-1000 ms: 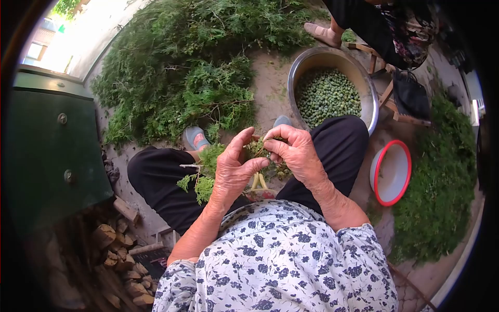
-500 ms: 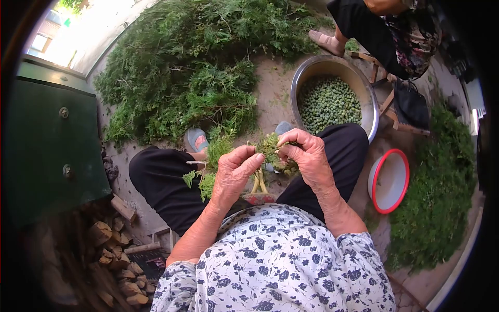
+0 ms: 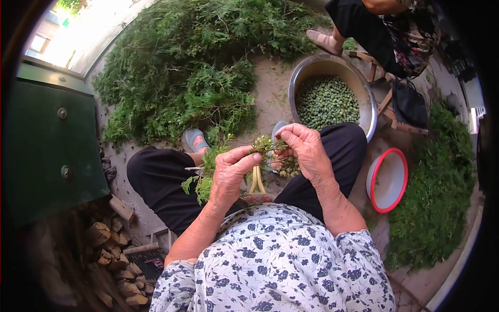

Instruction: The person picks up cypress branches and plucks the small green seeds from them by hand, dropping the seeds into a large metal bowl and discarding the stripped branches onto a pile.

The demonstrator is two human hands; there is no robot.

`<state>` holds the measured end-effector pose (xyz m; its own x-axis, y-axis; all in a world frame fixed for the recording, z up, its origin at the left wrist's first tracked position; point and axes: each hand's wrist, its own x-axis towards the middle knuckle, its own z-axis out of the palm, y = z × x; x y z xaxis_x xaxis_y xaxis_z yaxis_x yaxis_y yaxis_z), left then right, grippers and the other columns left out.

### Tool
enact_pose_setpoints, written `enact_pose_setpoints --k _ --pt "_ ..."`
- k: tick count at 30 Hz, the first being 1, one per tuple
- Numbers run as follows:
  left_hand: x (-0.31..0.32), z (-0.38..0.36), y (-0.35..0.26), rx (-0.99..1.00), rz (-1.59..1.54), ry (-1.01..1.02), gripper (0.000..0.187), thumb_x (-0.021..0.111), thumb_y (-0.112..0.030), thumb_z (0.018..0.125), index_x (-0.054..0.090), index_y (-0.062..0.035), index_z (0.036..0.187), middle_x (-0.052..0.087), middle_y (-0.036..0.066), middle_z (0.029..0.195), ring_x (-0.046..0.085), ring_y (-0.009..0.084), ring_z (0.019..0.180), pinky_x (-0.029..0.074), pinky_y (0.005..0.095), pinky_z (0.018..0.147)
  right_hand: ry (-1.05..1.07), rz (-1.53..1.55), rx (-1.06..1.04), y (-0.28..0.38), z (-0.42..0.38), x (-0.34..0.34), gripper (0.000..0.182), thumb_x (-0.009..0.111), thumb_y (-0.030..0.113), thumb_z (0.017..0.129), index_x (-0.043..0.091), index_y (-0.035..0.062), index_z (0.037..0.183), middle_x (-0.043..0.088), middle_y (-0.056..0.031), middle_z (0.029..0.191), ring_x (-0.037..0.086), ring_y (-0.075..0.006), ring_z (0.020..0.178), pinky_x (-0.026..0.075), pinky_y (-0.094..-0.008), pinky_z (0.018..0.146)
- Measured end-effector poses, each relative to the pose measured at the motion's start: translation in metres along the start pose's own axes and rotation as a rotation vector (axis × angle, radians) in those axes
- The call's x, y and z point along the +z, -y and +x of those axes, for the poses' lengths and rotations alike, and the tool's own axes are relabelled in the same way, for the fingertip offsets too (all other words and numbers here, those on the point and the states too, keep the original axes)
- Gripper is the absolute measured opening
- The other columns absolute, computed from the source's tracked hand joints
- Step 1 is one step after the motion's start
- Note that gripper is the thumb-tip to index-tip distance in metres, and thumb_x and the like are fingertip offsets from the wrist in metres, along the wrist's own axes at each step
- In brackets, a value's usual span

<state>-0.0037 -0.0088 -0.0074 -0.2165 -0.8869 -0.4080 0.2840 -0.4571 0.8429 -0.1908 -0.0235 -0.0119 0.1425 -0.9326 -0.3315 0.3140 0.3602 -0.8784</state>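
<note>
My left hand [image 3: 232,169] is closed, thumb against fingers, on a leafy evergreen sprig [image 3: 205,166] whose green fronds hang below and left of it. The sprig's tip, bearing small green cones [image 3: 262,144], sticks out toward my right hand [image 3: 307,153]. Thumb and forefinger of that right hand are pinched at the end of the tip. Below the hands, between my knees, a container with pale yellow handles [image 3: 257,181] shows in part. More small cones [image 3: 289,166] show just under my right hand.
A metal basin [image 3: 362,86] of green cones stands beyond my right knee, near a red-rimmed white basin [image 3: 384,182]. Cut evergreen branches [image 3: 192,67] are heaped ahead; more greenery [image 3: 431,208] lies right. Another person's leg [image 3: 356,31], a green cabinet [image 3: 57,140] and firewood [image 3: 119,270] surround me.
My right hand has turned and shifted slightly left, its fingers now pinching close to the sprig's tip. The tip between the hands looks smaller and more exposed. My left hand keeps its hold.
</note>
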Motion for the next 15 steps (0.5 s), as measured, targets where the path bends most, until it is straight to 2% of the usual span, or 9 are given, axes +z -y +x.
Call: enact_pose_setpoints --k 2,5,6,7,10,12,15 --pt "-0.003 -0.001 0.000 -0.031 -0.029 0.017 0.021 0.065 -0.005 0.079 0.067 0.0027 0.098 0.065 0.003 0.086 0.056 0.0073 0.078 0.044 0.0221 0.072 0.027 -0.011 0.050 0.003 0.004 -0.001 0.016 0.053 0.011 0.090 0.062 -0.0013 0.095 0.061 -0.0029 0.079 0.057 -0.0078 0.066 0.049 -0.0221 0.059" --pt "-0.003 -0.003 -0.004 -0.026 -0.031 0.060 0.020 0.064 -0.005 0.079 0.067 0.0030 0.097 0.066 0.004 0.086 0.057 0.0084 0.078 0.044 0.0231 0.073 0.249 -0.090 0.091 0.011 0.005 0.004 0.026 0.056 0.008 0.088 0.057 -0.0041 0.111 0.063 -0.0057 0.094 0.059 -0.0078 0.068 0.052 -0.0212 0.061" --pt "-0.004 -0.003 -0.005 -0.027 -0.031 0.060 0.020 0.064 -0.005 0.079 0.067 0.0030 0.097 0.066 0.004 0.086 0.057 0.0084 0.078 0.044 0.0231 0.073 0.302 0.024 0.154 0.012 0.004 0.004 0.033 0.060 0.009 0.086 0.055 -0.0030 0.117 0.061 -0.0056 0.102 0.058 -0.0067 0.076 0.049 -0.0194 0.067" --pt "-0.005 -0.003 -0.005 -0.026 -0.023 0.068 0.020 0.064 -0.005 0.079 0.067 0.0031 0.096 0.066 0.004 0.086 0.057 0.0088 0.078 0.044 0.0233 0.073 0.302 0.024 0.155 0.012 0.003 0.006 0.033 0.060 0.009 0.086 0.055 -0.0030 0.117 0.061 -0.0056 0.102 0.058 -0.0067 0.076 0.049 -0.0194 0.067" --pt "-0.005 -0.004 -0.008 -0.032 -0.002 0.080 0.018 0.065 -0.005 0.078 0.067 0.0035 0.093 0.065 0.005 0.084 0.057 0.0092 0.076 0.044 0.0234 0.073 0.371 0.015 0.062 0.011 0.004 0.010 0.033 0.063 0.010 0.084 0.057 -0.0009 0.115 0.060 -0.0039 0.103 0.057 -0.0067 0.081 0.047 -0.0192 0.070" --pt "-0.005 -0.003 -0.009 -0.039 0.011 0.086 0.017 0.065 -0.006 0.077 0.068 0.0039 0.091 0.065 0.004 0.082 0.057 0.0092 0.075 0.044 0.0233 0.072 0.494 -0.378 -0.216 0.006 0.010 0.006 0.034 0.063 0.005 0.082 0.057 0.0015 0.116 0.060 -0.0037 0.105 0.057 -0.0114 0.091 0.046 -0.0240 0.082" --pt "-0.004 -0.002 -0.012 -0.062 0.006 0.105 0.014 0.065 -0.006 0.075 0.068 0.0033 0.084 0.062 0.001 0.074 0.053 0.0071 0.069 0.041 0.0219 0.065 0.449 -0.407 -0.194 0.009 0.007 0.007 0.032 0.066 0.005 0.080 0.059 0.0015 0.111 0.060 -0.0048 0.099 0.058 -0.0126 0.090 0.046 -0.0250 0.082"
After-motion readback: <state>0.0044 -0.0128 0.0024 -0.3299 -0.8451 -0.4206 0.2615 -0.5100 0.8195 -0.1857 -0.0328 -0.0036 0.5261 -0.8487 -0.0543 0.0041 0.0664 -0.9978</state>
